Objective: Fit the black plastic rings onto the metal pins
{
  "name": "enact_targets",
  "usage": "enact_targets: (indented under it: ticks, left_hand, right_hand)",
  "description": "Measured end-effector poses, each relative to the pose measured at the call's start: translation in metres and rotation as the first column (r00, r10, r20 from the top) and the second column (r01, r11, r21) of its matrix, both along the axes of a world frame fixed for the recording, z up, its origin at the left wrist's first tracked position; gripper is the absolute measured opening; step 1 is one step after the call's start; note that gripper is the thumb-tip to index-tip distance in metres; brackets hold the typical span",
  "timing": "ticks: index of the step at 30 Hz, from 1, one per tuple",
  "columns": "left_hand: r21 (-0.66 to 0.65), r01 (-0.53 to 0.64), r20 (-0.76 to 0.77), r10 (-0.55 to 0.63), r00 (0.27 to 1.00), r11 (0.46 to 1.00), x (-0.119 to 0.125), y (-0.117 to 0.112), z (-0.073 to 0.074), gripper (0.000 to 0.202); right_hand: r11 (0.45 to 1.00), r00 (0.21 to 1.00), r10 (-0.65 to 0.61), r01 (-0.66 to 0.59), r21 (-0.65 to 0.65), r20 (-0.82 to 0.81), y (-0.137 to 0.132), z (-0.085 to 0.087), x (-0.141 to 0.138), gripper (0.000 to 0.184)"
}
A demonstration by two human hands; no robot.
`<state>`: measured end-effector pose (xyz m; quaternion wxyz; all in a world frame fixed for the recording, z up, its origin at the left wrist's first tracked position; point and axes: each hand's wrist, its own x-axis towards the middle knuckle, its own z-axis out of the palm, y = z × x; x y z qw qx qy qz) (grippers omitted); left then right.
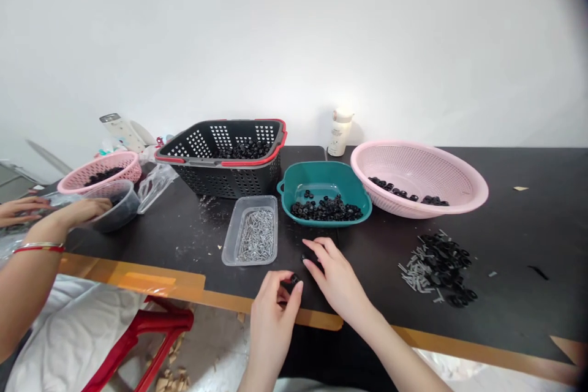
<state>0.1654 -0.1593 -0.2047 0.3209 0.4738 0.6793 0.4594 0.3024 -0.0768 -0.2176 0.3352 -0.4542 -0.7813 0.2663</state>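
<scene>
My left hand [274, 326] pinches a small black rubber piece [293, 282] at its fingertips, just above the table's front edge. My right hand [337, 275] rests on the black tabletop [505, 245] with its fingers apart. A second small black piece [304, 258] lies at those fingertips. Behind my hands stand a clear plastic tray [234, 220] of silver screws and a teal bowl [324, 177] of black rings. To the right lies a loose heap of screws and black rings [436, 269].
A large pink colander [475, 196] holds black rings, and a dark perforated basket [225, 180] with red handles stands at the back. At left, a co-worker's hands [78, 211] reach by a smaller pink basket [98, 166] and a dark bowl [122, 214]. A white bottle [340, 133] stands behind.
</scene>
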Motion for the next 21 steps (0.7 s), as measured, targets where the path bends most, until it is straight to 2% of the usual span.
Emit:
enact_targets:
  ticks: [2,4,7,9,12,14,15,17,21]
  left_hand:
    - [-0.025,-0.024,-0.021,0.023,1.0,0.999,-0.001,-0.002,-0.001,0.025]
    - [-0.043,-0.065,0.027,0.066,0.997,0.997,0.0,-0.005,-0.003,0.028]
    - [-0.043,-0.117,0.179,0.123,0.976,0.992,0.004,-0.009,-0.005,0.034]
    - [-0.043,-0.063,0.322,0.073,0.944,0.997,0.007,-0.009,-0.006,0.042]
    - [-0.055,0.051,0.598,-0.008,0.802,0.997,0.011,-0.006,-0.009,0.048]
    - [-0.073,0.068,0.726,0.006,0.688,0.995,0.014,-0.004,-0.011,0.051]
    - [-0.083,0.059,0.754,0.024,0.657,0.995,0.015,-0.004,-0.012,0.053]
    - [-0.082,0.018,0.755,0.051,0.653,0.996,0.016,-0.003,-0.013,0.054]
    - [-0.009,-0.054,0.699,0.045,0.713,0.998,0.015,-0.001,-0.008,0.054]
  right_hand:
    - [1.0,0.999,0.02,-0.021,0.016,0.025,0.005,-0.003,-0.005,0.026]
    - [1.0,0.999,0.028,-0.028,0.007,0.027,0.003,-0.002,-0.008,0.02]
    - [0.994,0.995,0.063,-0.07,-0.083,-0.083,-0.008,0.008,-0.007,0.013]
    - [0.979,0.974,0.093,-0.128,-0.161,-0.208,-0.018,0.018,-0.004,0.01]
    - [0.965,0.943,0.111,-0.178,-0.193,-0.313,-0.031,0.029,0.004,0.008]
    - [0.965,0.935,0.113,-0.184,-0.185,-0.336,-0.036,0.031,0.008,0.007]
    - [0.966,0.933,0.112,-0.183,-0.181,-0.343,-0.037,0.03,0.011,0.008]
    - [0.972,0.934,0.091,-0.159,-0.174,-0.346,-0.037,0.024,0.014,0.007]
    - [0.988,0.954,0.011,-0.056,-0.141,-0.3,-0.03,0.004,0.019,0.009]
